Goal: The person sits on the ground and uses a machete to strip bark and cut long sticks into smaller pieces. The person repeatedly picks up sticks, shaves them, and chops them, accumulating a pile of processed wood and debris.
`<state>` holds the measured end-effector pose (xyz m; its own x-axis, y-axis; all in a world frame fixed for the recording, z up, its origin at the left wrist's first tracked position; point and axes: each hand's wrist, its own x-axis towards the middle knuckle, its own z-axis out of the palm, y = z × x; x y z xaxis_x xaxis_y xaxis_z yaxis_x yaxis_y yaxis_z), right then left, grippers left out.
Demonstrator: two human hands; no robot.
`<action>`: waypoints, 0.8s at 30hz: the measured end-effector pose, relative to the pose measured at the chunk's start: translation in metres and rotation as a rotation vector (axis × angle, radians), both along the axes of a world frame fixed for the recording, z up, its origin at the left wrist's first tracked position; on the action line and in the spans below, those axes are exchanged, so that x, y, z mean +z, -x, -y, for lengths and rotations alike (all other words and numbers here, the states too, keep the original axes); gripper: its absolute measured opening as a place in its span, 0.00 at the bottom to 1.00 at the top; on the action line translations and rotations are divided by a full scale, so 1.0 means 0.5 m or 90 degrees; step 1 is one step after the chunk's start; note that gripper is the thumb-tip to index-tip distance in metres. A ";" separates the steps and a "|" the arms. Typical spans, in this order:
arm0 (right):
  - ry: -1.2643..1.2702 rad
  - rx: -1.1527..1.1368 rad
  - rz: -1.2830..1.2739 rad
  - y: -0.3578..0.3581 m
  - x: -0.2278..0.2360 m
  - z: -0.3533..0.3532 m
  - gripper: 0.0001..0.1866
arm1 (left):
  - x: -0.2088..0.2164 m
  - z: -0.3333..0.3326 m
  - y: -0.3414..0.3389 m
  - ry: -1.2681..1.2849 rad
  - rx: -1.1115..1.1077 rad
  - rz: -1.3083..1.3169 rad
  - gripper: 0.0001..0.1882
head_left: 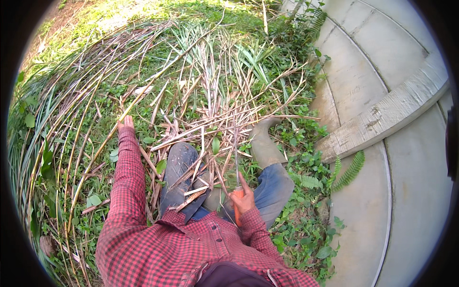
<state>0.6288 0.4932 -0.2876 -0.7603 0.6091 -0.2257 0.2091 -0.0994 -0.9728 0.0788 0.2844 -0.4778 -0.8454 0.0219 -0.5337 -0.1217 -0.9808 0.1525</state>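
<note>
Hands apart: my L hand (126, 123) at a long yellowish stalk (135, 102) on my L, can't tell if gripping; R hand (245, 200) clamped on orange-handled knife (238, 193), blade (236, 162) pointing fwd twd dry stalks (210, 111).

A red-black checked shirt (191, 246) with dark buttons (218, 240) goes with soiled blue trousers (278, 191) and an olive boot (264, 147).

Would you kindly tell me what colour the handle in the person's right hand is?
The handle is orange; it shows in the head view.
</note>
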 end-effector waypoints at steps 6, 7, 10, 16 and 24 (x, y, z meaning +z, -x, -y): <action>-0.012 0.015 0.024 0.001 0.011 0.000 0.40 | 0.123 -0.075 -0.028 0.306 0.065 -0.156 0.27; -0.014 0.029 0.023 0.006 0.012 0.002 0.41 | 0.134 -0.049 -0.003 0.407 0.079 -0.221 0.26; -0.019 0.034 0.011 0.010 0.000 -0.006 0.41 | 0.290 -0.045 -0.018 0.521 0.184 -0.307 0.21; -0.005 0.041 0.010 -0.001 -0.008 -0.007 0.39 | 0.715 0.207 -0.276 0.694 0.524 -0.394 0.24; -0.202 0.092 -0.073 0.020 0.015 -0.034 0.37 | 0.515 0.147 -0.360 0.390 0.296 -0.361 0.21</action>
